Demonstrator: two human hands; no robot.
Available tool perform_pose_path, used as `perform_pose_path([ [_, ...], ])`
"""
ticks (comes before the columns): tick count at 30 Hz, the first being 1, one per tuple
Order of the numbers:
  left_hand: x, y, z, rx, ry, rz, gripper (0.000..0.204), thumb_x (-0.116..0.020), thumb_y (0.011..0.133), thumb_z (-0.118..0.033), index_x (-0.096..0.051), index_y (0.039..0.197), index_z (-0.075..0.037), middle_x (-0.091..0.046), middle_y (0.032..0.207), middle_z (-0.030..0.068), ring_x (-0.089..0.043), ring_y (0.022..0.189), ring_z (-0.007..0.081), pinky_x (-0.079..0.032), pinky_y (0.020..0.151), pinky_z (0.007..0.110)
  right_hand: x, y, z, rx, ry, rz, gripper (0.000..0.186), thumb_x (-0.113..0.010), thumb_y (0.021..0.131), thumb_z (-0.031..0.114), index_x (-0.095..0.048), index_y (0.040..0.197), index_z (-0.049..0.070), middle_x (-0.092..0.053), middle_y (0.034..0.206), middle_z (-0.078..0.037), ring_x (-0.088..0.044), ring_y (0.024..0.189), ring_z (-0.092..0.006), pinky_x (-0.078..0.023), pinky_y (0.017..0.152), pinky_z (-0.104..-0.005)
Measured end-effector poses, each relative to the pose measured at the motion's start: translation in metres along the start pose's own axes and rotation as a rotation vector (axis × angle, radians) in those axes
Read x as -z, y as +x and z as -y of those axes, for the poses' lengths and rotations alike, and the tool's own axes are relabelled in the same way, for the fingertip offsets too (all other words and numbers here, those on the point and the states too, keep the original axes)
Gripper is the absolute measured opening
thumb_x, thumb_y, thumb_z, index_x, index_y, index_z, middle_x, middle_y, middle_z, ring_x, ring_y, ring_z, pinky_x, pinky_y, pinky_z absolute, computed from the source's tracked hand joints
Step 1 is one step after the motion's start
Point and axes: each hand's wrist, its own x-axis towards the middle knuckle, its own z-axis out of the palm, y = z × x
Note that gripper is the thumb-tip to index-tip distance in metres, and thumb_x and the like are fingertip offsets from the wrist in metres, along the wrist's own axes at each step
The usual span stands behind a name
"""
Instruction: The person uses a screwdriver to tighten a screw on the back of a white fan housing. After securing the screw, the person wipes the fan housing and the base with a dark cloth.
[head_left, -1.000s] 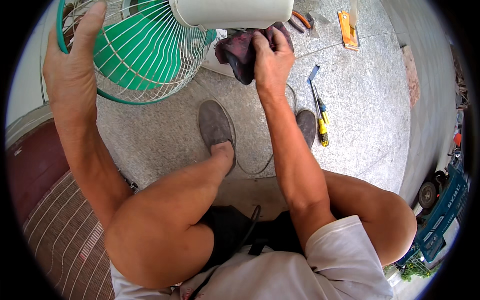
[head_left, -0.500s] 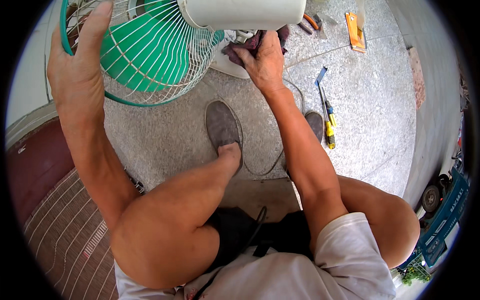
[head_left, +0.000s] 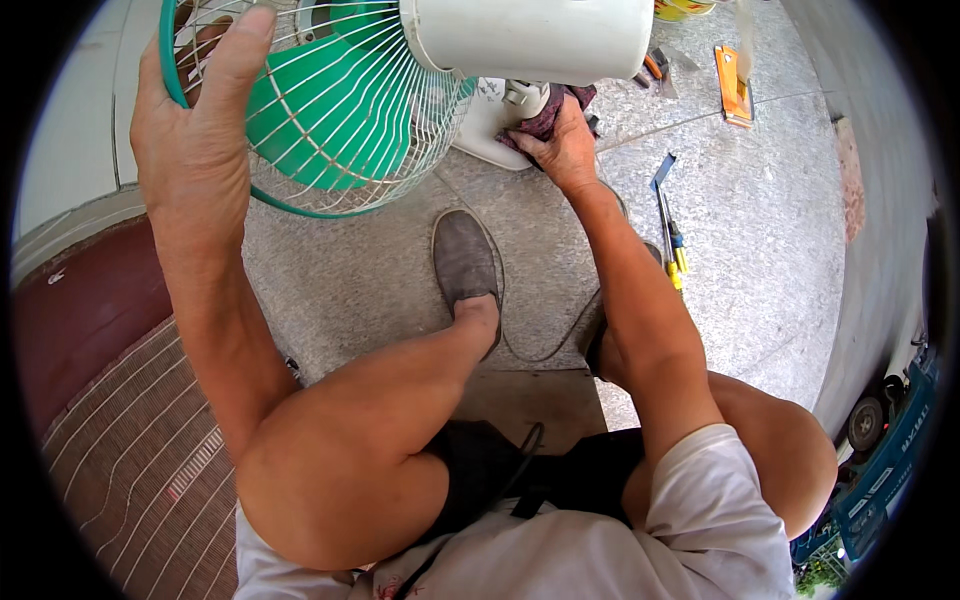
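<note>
An electric fan stands before me, with green blades behind a white wire cage and a cream motor housing. My left hand is closed round the green rim of the cage at its left side, the thumb outside and the fingers partly behind the wires. Below the housing, my right hand grips a dark maroon cloth wrapped against the fan's neck. The pale fan base shows partly beneath, and the cloth hides some of the neck.
Two screwdrivers with yellow handles lie on the speckled floor to the right. Orange-handled pliers and an orange packet lie farther off. A power cord loops round my left shoe. A brown striped mat is at left.
The fan, both hands and the floor things appear farther right and slightly lower in view. My right hand has shifted on the cloth, showing more of the fan's neck; the left keeps its grip.
</note>
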Motion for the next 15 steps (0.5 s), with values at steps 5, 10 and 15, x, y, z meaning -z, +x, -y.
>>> perform_pose_path([
  [5,-0.003,0.003,-0.004,0.046,-0.018,-0.016,0.07,-0.071,0.085,-0.045,-0.052,0.133,0.003,-0.065,0.114,0.0167,-0.06,0.111,0.0233,-0.04,0.102,0.034,-0.005,0.003,0.012,-0.018,-0.004,-0.073,0.073,-0.086,0.063,0.016,-0.051,0.125,0.004,-0.057,0.119,-0.017,-0.053,0.114,-0.0373,-0.045,0.096,-0.0422],
  [10,-0.013,-0.009,-0.012,0.036,-0.182,-0.033,0.058,-0.062,0.09,-0.029,-0.048,0.134,0.006,-0.062,0.118,0.0127,-0.06,0.105,0.0201,-0.045,0.096,0.031,0.002,0.008,0.057,0.139,0.016,-0.199,0.073,-0.086,0.061,0.014,-0.05,0.124,0.004,-0.057,0.116,-0.016,-0.054,0.11,-0.0378,-0.046,0.092,-0.0422],
  [15,-0.024,-0.015,-0.044,-0.048,-0.228,-0.029,0.061,-0.063,0.089,-0.029,-0.047,0.136,0.006,-0.062,0.119,0.0137,-0.06,0.107,0.0205,-0.046,0.096,0.032,0.007,0.024,0.041,0.057,0.109,-0.042,0.069,-0.087,0.061,0.018,-0.053,0.121,0.009,-0.061,0.11,-0.014,-0.058,0.105,-0.0366,-0.048,0.089,-0.0415],
])
